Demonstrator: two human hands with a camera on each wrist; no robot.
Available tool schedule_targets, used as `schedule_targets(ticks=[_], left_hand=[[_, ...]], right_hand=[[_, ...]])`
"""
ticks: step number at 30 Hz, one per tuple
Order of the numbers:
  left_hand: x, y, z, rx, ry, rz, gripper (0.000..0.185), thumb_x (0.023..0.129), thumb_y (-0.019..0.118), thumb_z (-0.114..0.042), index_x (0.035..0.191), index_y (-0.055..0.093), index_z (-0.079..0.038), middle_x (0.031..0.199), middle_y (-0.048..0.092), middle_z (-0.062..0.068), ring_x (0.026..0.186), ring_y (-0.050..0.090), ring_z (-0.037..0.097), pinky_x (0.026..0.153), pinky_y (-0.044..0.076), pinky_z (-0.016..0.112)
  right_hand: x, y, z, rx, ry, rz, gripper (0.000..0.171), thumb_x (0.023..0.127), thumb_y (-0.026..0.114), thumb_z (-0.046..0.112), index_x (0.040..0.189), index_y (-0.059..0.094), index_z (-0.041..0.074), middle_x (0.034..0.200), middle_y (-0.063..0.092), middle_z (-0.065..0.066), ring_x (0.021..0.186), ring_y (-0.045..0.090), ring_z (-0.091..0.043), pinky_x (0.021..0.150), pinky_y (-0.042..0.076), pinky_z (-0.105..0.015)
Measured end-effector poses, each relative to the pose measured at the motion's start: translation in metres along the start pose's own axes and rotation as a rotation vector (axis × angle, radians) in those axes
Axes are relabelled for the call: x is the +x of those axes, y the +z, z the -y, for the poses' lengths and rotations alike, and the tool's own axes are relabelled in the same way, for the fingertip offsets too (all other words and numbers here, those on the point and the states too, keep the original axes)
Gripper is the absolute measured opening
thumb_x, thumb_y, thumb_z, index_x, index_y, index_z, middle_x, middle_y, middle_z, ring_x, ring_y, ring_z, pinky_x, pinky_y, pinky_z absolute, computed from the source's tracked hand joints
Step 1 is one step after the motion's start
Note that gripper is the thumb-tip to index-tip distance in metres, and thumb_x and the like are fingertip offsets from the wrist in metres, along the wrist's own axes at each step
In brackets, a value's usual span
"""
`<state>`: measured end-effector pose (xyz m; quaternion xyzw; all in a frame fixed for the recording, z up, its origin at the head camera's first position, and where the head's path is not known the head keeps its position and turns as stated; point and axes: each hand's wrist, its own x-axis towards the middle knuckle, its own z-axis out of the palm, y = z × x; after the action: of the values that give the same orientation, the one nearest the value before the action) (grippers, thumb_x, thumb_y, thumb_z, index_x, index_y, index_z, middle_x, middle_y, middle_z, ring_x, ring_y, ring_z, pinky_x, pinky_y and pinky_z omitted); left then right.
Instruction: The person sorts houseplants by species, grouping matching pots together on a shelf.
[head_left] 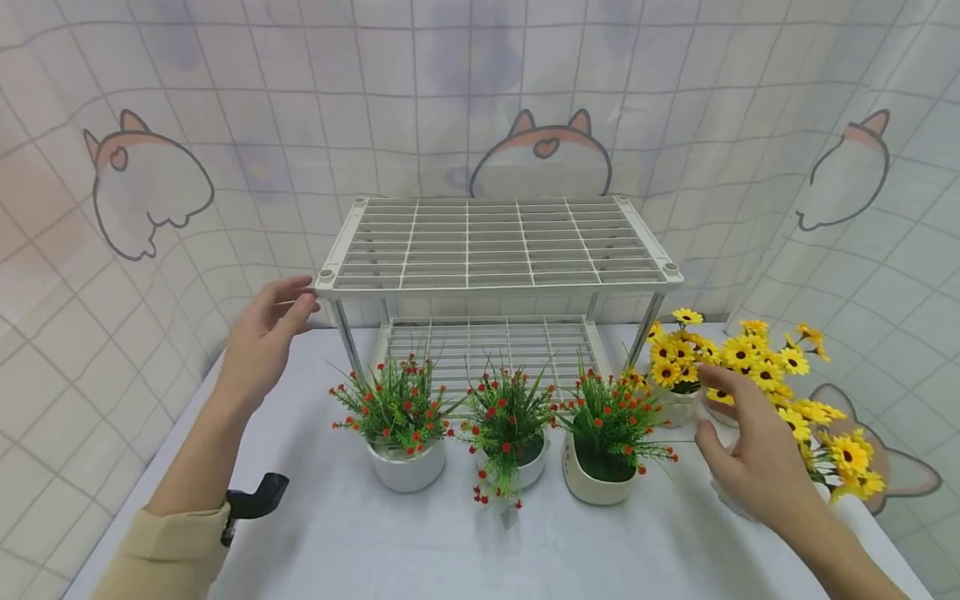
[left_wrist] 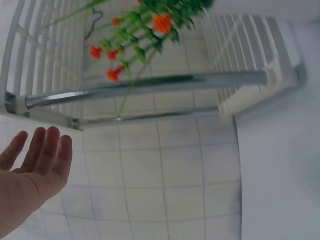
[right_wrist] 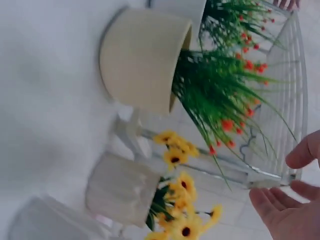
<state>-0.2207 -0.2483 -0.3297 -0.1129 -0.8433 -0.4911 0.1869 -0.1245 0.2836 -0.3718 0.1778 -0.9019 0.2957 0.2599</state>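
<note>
1. White tabletop [head_left: 390, 542] fills my view below both hands, with a tiled curtain printed with cartoon animals [head_left: 536, 158] hanging behind it.
2. My left hand [head_left: 262, 337] is raised at the front left corner of the white two-tier wire rack [head_left: 495, 246]; its fingers are loosely extended and the fingertips are at the top shelf's edge. I cannot tell whether they actually touch it, and they grip nothing.
3. My right hand [head_left: 750, 450] hovers with fingers spread and relaxed, holding nothing, right in front of the yellow flowers [head_left: 750, 358], which stand in pale pots just beyond and to the right of it.
4. Between my two hands, three pots of red-berried greenery sit in a row before the rack's lower shelf: the left white pot [head_left: 407, 467], the middle pot [head_left: 525, 471] and the cream pot [head_left: 592, 479], which is nearest my right hand.
5. Near my left sleeve lies a black clip [head_left: 255, 497].
</note>
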Motion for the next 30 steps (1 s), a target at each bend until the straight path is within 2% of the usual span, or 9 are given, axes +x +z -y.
schedule_targets(ticks=[3, 8, 12, 16, 18, 22, 26, 29, 30], left_hand=[[0.004, 0.005, -0.006, -0.16, -0.014, -0.004, 0.049, 0.109, 0.054, -0.031, 0.148, 0.048, -0.001, 0.132, 0.058, 0.009, 0.116, 0.06, 0.017, 0.092, 0.052, 0.023], [0.008, 0.01, -0.012, -0.321, -0.029, 0.0, 0.048, 0.107, 0.057, -0.026, 0.145, 0.048, 0.003, 0.127, 0.059, 0.005, 0.113, 0.059, 0.019, 0.09, 0.053, 0.022], [0.01, 0.012, -0.012, -0.375, -0.054, -0.006, 0.048, 0.106, 0.06, -0.023, 0.144, 0.048, 0.003, 0.125, 0.059, 0.006, 0.113, 0.059, 0.02, 0.091, 0.053, 0.023], [0.011, 0.014, -0.011, -0.391, -0.076, -0.003, 0.049, 0.106, 0.06, -0.025, 0.145, 0.047, 0.002, 0.128, 0.058, 0.009, 0.113, 0.059, 0.02, 0.092, 0.053, 0.024], [0.012, 0.014, -0.011, -0.395, -0.083, 0.0, 0.05, 0.107, 0.059, -0.026, 0.145, 0.047, 0.002, 0.129, 0.057, 0.01, 0.113, 0.058, 0.02, 0.092, 0.053, 0.024], [0.015, 0.014, -0.012, -0.413, -0.105, -0.001, 0.052, 0.107, 0.059, -0.029, 0.146, 0.046, 0.002, 0.131, 0.056, 0.013, 0.112, 0.057, 0.02, 0.092, 0.053, 0.025], [0.016, 0.014, -0.012, -0.432, -0.131, -0.011, 0.052, 0.106, 0.059, -0.029, 0.146, 0.046, 0.002, 0.129, 0.056, 0.012, 0.11, 0.058, 0.019, 0.091, 0.054, 0.024], [0.017, 0.016, -0.012, -0.432, -0.14, -0.015, 0.052, 0.106, 0.06, -0.03, 0.146, 0.046, 0.001, 0.127, 0.058, 0.01, 0.109, 0.058, 0.019, 0.091, 0.053, 0.025], [0.018, 0.016, -0.013, -0.432, -0.141, -0.015, 0.052, 0.106, 0.06, -0.03, 0.146, 0.046, 0.001, 0.127, 0.058, 0.01, 0.109, 0.058, 0.019, 0.091, 0.053, 0.025]], right_hand=[[-0.014, 0.008, 0.004, 0.122, 0.113, -0.007, 0.075, 0.082, 0.056, -0.02, 0.151, 0.036, -0.002, 0.141, 0.049, -0.018, 0.124, 0.051, -0.021, 0.093, 0.038, -0.004], [-0.037, 0.027, 0.007, 0.316, 0.273, -0.01, 0.081, 0.084, 0.044, -0.026, 0.156, 0.02, 0.001, 0.148, 0.037, -0.014, 0.132, 0.041, -0.007, 0.095, 0.041, -0.007], [-0.054, 0.044, 0.007, 0.517, 0.476, -0.011, 0.066, 0.094, 0.032, -0.02, 0.154, 0.014, 0.002, 0.149, 0.03, -0.015, 0.128, 0.041, -0.004, 0.093, 0.044, -0.01], [-0.066, 0.056, 0.003, 0.736, 0.719, -0.039, 0.043, 0.105, 0.026, -0.006, 0.146, 0.022, 0.01, 0.146, 0.029, -0.02, 0.119, 0.047, -0.002, 0.09, 0.049, -0.014], [-0.07, 0.061, 0.001, 0.791, 0.788, -0.023, 0.041, 0.107, 0.026, -0.004, 0.146, 0.022, 0.008, 0.148, 0.028, -0.022, 0.119, 0.049, -0.004, 0.091, 0.049, -0.016], [-0.072, 0.072, 0.003, 0.76, 0.881, 0.083, 0.056, 0.105, 0.04, -0.006, 0.153, 0.011, -0.002, 0.156, 0.022, -0.025, 0.135, 0.041, -0.021, 0.093, 0.048, -0.017], [-0.066, 0.086, 0.011, 0.68, 0.933, 0.186, 0.088, 0.099, 0.066, 0.003, 0.156, 0.0, -0.003, 0.162, 0.013, -0.028, 0.148, 0.023, -0.042, 0.11, 0.042, -0.039], [-0.061, 0.095, 0.019, 0.657, 0.934, 0.201, 0.106, 0.093, 0.078, 0.013, 0.157, -0.005, -0.002, 0.162, 0.009, -0.031, 0.149, 0.014, -0.048, 0.117, 0.027, -0.058], [-0.06, 0.098, 0.022, 0.652, 0.928, 0.194, 0.109, 0.091, 0.081, 0.015, 0.157, -0.005, -0.001, 0.161, 0.008, -0.031, 0.149, 0.013, -0.049, 0.117, 0.025, -0.059]])
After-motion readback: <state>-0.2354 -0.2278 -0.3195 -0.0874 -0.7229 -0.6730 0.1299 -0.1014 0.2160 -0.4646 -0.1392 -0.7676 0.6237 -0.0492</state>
